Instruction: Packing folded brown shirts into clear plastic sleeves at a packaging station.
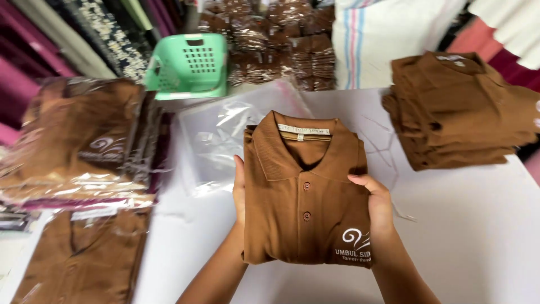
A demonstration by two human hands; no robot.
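- The folded brown polo shirt (304, 194) was held just above the white counter (478, 225), in the middle, collar pointing away from the person.
- The left hand (239, 191) pressed flat on the shirt's left edge. Only a bit of this hand showed, so its grip looked closed on the shirt, with the fingers mostly hidden behind the cloth.
- The right hand (377, 205) had its grip closed on the shirt's right edge, thumb on top and fingers underneath.
- Both hands held only the sides. I think the folds could have slipped open in the middle if one hand had let go, because nothing held the bottom flap.
- A clear plastic bag (225, 135) lay on the counter just behind and to the left of the shirt. The bag looked thin and floppy. I think the shirt could have caught on its mouth and bunched up.
- The collar stood up a little. It could have been bent if it had been pushed against something.
- A pile of bagged brown shirts (79, 146) sat at the left and looked shiny and slippery. A bump from an elbow could have made it slide.
- A stack of folded brown shirts (461, 112) with no bags sat at the right, near the counter's edge. It leaned a bit and could have tipped.
- A green basket (191, 65) sat far back, well apart from the hands.
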